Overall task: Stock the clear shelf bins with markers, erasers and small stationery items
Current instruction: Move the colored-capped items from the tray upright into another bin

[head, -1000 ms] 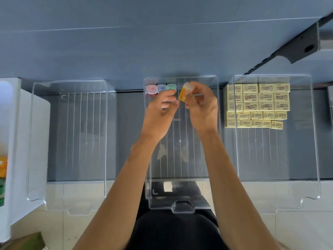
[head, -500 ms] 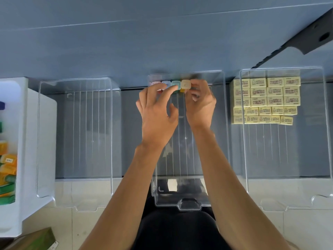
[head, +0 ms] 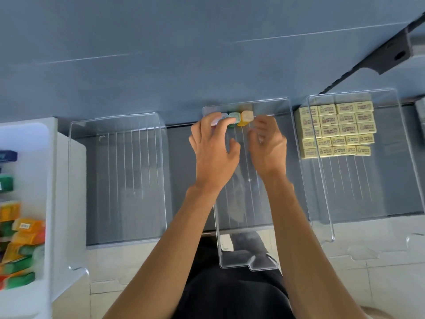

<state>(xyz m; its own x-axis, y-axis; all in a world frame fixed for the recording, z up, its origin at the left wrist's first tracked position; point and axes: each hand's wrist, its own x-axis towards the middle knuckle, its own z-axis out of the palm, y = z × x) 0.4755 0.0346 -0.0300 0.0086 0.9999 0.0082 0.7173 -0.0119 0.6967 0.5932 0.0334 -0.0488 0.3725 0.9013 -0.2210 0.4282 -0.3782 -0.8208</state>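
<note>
Now seated: yellow piece (head: 247, 117), fourth in the row (head view).
Pinched in right hand (head: 268, 146) a second ago; standing at 12 o'clock of middle bin (head: 247, 199), touching green piece (head: 234, 116). Right hand drawn off toward 1 o'clock, fingers loosely curled, holding nothing. Left hand (head: 213, 153) laid straight-fingered over the row's pink end, steadying. One placement done; likely more to fetch from coloured stock (head: 25, 229) at 9 o'clock.

Before you, a grey shelf (head: 180, 171) carries three clear bins side by side: left bin (head: 115, 171), middle bin (head: 249, 264), right bin (head: 358, 194).
</note>
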